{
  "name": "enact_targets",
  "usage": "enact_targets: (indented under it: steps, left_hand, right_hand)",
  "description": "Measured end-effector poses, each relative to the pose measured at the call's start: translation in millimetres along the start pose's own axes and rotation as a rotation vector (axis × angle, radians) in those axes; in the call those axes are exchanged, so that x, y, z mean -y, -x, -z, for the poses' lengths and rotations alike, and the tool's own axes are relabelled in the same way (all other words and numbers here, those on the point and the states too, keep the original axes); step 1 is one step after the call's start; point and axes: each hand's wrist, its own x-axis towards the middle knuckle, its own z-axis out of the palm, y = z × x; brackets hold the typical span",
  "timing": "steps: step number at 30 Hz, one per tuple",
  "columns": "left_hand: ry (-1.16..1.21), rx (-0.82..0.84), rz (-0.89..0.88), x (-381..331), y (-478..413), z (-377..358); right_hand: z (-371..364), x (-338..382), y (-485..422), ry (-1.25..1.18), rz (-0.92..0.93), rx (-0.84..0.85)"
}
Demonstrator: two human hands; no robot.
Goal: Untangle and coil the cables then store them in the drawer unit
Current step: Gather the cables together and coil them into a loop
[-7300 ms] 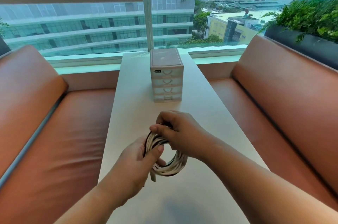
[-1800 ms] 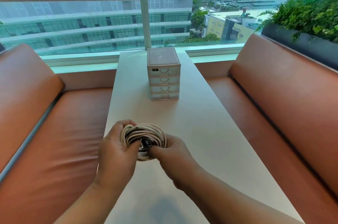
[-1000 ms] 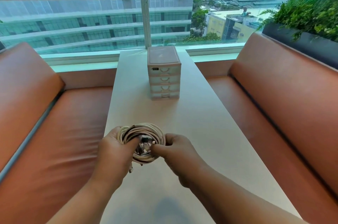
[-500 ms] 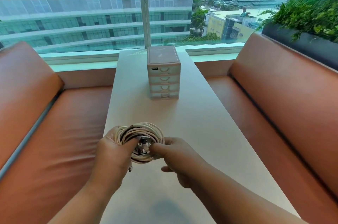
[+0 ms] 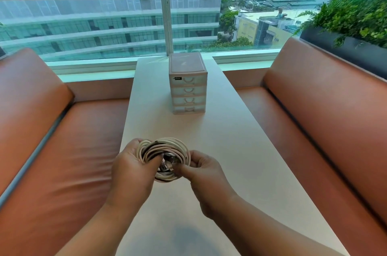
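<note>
A coil of white and dark cables (image 5: 167,149) is held above the near part of the white table (image 5: 226,151). My left hand (image 5: 132,170) grips the coil's left side, thumb across the loops. My right hand (image 5: 203,172) pinches a cable end with a small connector at the coil's centre, fingers curled round the right side. The beige drawer unit (image 5: 187,86) stands upright further back on the table, its several drawers all closed.
Orange-brown leather benches flank the table, one on the left (image 5: 62,140) and one on the right (image 5: 314,119). A planter with green foliage (image 5: 356,23) sits behind the right bench. A large window (image 5: 104,25) lies beyond the table's far end.
The coil, earlier held upright and being wound, now lies flatter between both hands. Over the last second my right fingers have shifted slightly at the connector in the coil's centre.
</note>
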Motion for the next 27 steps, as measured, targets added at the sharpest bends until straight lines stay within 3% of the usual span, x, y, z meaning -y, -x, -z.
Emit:
enact_targets:
  steps: [7, 12, 19, 27]
  left_hand:
    - [-0.053, 0.024, -0.053, -5.1, -1.3, 6.4]
    - [-0.028, 0.003, -0.076, -5.8, -1.3, 7.8]
    - [0.017, 0.022, -0.046, -1.0, -0.6, 7.9]
    - [0.108, 0.101, 0.037, -3.8, -1.7, 4.8]
  right_hand:
    - [14.4, 12.1, -8.9, 0.077, 0.007, 0.291]
    - [12.4, 17.3, -10.1, 0.251, -0.118, 0.223]
    - [14.1, 12.8, -7.2, 0.136, -0.022, 0.252]
    - [17.4, 19.8, -3.6, 0.053, 0.054, 0.4]
